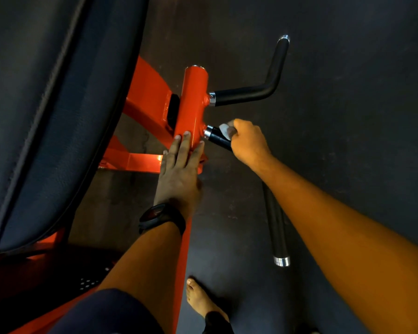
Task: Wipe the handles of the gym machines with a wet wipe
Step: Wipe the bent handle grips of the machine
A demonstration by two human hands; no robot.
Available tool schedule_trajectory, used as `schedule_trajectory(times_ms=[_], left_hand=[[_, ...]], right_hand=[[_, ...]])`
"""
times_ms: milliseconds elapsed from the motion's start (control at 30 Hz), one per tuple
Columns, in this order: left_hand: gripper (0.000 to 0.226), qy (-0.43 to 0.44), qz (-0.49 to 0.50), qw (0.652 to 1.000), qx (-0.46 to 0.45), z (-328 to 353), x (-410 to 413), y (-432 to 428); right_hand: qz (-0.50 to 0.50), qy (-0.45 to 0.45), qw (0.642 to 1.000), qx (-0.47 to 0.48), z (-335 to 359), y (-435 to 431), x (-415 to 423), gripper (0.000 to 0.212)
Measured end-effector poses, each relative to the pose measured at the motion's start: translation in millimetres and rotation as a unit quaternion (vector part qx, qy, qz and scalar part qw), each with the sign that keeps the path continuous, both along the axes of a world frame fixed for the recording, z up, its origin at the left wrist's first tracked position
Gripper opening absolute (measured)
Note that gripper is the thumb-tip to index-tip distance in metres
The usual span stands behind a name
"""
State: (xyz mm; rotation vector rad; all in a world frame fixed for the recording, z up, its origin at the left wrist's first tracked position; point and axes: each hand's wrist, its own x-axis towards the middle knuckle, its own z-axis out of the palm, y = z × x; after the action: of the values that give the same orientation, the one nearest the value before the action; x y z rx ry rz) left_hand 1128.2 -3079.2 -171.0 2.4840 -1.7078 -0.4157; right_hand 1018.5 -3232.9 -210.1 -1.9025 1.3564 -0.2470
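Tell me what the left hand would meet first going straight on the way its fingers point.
The left hand lies on the orange post, fingers pointing up it. Straight on it would likely slide along the post; the upper handle joins just to the right and might catch it.

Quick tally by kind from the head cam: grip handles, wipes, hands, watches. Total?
Black grip handles: 2 (upper handle, lower handle)
Wet wipe: 1 (wet wipe, held on the lower handle)
Hands: 2 (left hand flat on the orange post, right hand gripping the wipe)
Wristwatch: 1 (wristwatch)
Total: 6
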Motion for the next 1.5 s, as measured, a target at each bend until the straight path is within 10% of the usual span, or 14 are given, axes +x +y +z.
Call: schedule_trajectory(times_ms=[267, 500, 1000, 1500], left_hand=[[0.088, -0.007, 0.0, 1.0, -0.001, -0.9, -0.4, 0.6], [0.09, -0.009, 0.003, 1.0, 0.015, 0.0, -0.2, 0.2], [0.084, 0.01, 0.004, 1.0, 0.009, 0.4, 0.7, 1.9], [0.086, 0.035, -0.003, 0.999, 0.003, 2.9, 3.7, 3.2]], right_hand=[[0.076, 0.019, 0.942, -0.325, -22.1, 43.9, -49.6, 0.027], [0.183, -0.001, 0.901, -0.394, -19.9, 38.0, -34.2, 0.024], [0.078, 0.021, 0.961, -0.265, -9.2, 59.1, -35.0, 0.046], [0.097, 0.04, 0.993, -0.055, 16.1, 6.4, -7.6, 0.018]])
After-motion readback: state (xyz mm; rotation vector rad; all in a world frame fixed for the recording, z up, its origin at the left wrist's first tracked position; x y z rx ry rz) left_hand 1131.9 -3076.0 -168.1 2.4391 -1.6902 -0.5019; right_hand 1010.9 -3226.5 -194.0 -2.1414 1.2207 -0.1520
